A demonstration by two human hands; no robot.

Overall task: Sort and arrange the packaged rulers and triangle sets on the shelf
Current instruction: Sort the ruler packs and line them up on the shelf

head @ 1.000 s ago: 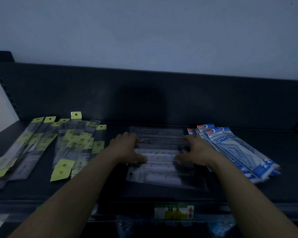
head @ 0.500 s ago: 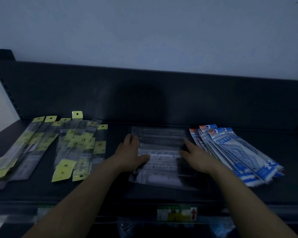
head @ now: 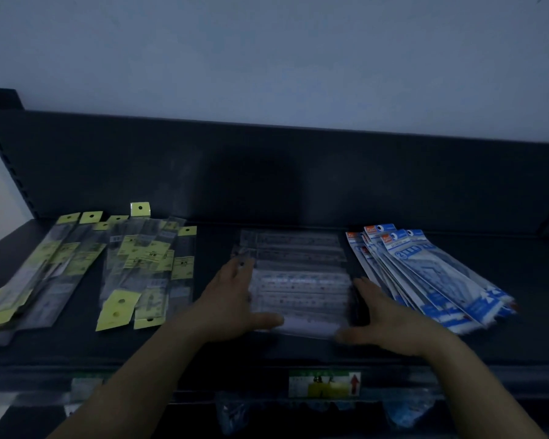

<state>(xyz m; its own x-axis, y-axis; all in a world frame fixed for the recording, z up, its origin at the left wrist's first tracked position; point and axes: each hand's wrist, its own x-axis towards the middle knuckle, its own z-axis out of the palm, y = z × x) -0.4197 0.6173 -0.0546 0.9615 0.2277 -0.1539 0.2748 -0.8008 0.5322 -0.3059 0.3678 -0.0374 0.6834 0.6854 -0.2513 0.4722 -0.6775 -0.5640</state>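
A stack of clear-packaged rulers (head: pixel 298 280) lies crosswise in the middle of the dark shelf (head: pixel 520 327). My left hand (head: pixel 232 299) rests flat against the stack's left end, fingers straight, thumb along the front edge. My right hand (head: pixel 387 315) presses flat against its right end, thumb also at the front edge. Blue-and-white triangle set packs (head: pixel 431 274) lie fanned to the right, just beside my right hand. Yellow-tagged ruler packs (head: pixel 146 267) lie in a loose heap to the left, with a second group (head: pixel 38 274) further left.
The shelf's dark back panel (head: pixel 298 172) rises behind the packs. A green and yellow price label (head: pixel 324 383) sits on the shelf's front edge. Bagged goods (head: pixel 406 410) hang below the shelf. Bare shelf shows at the far right.
Both hands have slid off the top of the clear ruler stack to its two ends, fingers straightening. The stack now looks squared up between them.
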